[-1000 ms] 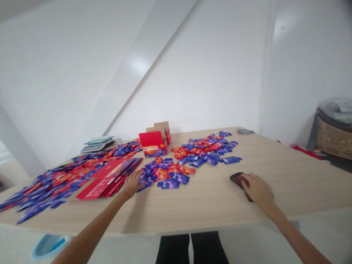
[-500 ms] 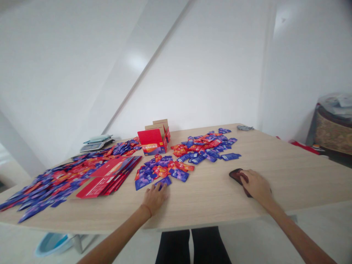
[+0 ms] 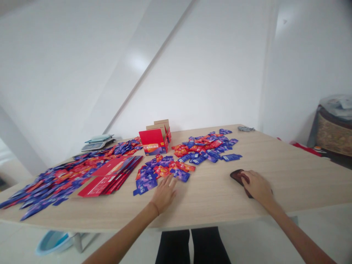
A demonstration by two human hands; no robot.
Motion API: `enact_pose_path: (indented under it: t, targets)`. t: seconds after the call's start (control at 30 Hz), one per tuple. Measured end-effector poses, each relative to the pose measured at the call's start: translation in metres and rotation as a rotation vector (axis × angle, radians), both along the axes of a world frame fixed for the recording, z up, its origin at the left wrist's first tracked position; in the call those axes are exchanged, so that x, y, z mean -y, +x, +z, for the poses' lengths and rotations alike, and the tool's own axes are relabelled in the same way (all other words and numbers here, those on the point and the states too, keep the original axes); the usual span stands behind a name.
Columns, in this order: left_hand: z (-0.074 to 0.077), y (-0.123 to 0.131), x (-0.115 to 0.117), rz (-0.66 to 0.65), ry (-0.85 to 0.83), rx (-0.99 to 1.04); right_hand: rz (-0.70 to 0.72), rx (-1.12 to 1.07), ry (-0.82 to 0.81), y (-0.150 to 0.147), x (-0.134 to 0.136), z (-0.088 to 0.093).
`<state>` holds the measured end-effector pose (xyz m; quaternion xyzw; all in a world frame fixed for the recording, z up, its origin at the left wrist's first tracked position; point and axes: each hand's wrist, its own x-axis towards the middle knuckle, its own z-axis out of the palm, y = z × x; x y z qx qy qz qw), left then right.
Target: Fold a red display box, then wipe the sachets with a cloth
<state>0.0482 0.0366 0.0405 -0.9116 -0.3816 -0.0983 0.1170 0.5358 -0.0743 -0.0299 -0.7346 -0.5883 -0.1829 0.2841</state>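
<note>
My left hand (image 3: 164, 193) is at the near edge of a small pile of purple and red sachets (image 3: 162, 169), palm down with its fingers spread. Nothing shows in its grasp. On the right of the table, my right hand (image 3: 255, 187) has its fingers wrapped on a dark brown flat object (image 3: 237, 176) that lies on the wood. Behind the small pile is a looser heap of the same sachets (image 3: 205, 146). Left of it lie flattened red cartons (image 3: 110, 176), overlapping each other.
Open red boxes (image 3: 154, 143) stand at the back middle of the table (image 3: 288, 176). A large heap of sachets (image 3: 71, 172) covers the left side, with a scale (image 3: 96, 145) behind it. A grey cloth (image 3: 245, 128) lies at the far right corner. Below is a blue basin (image 3: 53, 242).
My left hand has moved right and slightly forward. Two purple sachets at the pile's near edge now lie side by side, shifted left of my fingers. My right hand stays put.
</note>
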Motion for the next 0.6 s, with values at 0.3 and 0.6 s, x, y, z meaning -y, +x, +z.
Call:
enact_pose_path:
  t: [0.3,0.6]
  targets:
    - [-0.012,0.051,-0.014,-0.132,-0.098,-0.088,-0.013,0.044,-0.004,0.002,0.000,-0.002]
    - [0.013,-0.025,-0.025,-0.068,-0.035,-0.153,0.003,0.033,-0.009,0.001,0.001,0.001]
